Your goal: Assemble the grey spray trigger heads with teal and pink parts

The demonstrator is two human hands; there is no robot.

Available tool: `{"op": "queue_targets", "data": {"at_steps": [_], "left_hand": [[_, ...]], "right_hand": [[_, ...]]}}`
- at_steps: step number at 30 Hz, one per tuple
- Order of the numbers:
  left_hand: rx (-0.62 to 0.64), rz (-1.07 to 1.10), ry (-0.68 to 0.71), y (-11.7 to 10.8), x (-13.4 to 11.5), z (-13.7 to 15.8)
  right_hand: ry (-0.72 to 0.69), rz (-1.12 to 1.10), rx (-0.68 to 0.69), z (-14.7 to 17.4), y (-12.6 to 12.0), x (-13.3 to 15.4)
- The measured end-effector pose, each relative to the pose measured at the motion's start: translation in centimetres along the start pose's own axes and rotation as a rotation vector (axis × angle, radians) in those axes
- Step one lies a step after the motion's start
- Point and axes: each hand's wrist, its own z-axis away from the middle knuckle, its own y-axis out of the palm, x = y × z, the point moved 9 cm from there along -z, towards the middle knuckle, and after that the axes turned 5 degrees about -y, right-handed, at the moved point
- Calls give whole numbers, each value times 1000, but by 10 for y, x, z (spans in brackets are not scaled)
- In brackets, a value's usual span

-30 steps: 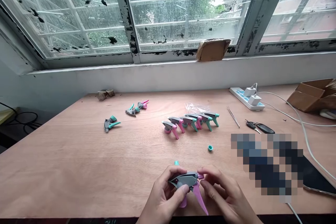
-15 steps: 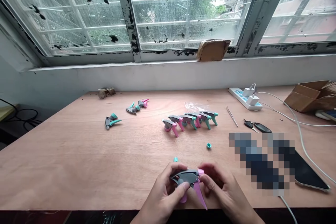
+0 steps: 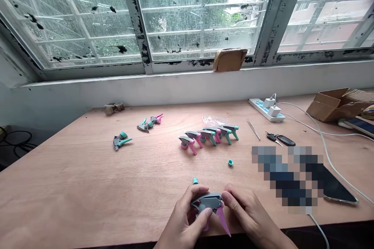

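My left hand (image 3: 187,218) is wrapped around a grey trigger spray head (image 3: 209,201) with a pink trigger, near the table's front edge. At its front end, the thumb and forefinger of my right hand (image 3: 244,208) are closed over the pink nozzle, which they now cover. Just beyond my left fingers, a small teal nozzle cap (image 3: 195,181) stands on the table. Farther off lies another teal cap (image 3: 230,162). A row of several grey spray heads (image 3: 209,135) with pink or teal triggers sits past it.
Loose spray heads (image 3: 122,140) lie at the left on the wooden table (image 3: 73,186). To the right are tweezers (image 3: 253,129), keys (image 3: 274,137), a phone (image 3: 340,186), a power strip (image 3: 264,109) with white cables, and a cardboard box (image 3: 334,105). A clear plastic bag (image 3: 215,120) lies behind the row.
My right fingers have closed over the pink nozzle, which showed before. The spray head stays in my left hand. The whole view has shifted slightly.
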Motion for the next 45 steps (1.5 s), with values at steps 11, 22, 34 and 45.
{"op": "queue_targets", "data": {"at_steps": [11,22,34,45], "left_hand": [[-2,98,49,-1,1,-4],[22,42,40,-2,0,-4],[122,-56,138,2,5,-5],[-13,145,12,-4,7,-4]], "right_hand": [[-93,-100,-179,10,-9,2],[-128,-166,-185,12,-4,-3],[-66,0,36,7,7,-5],[-32,-27,-10,3,5,-7]]}}
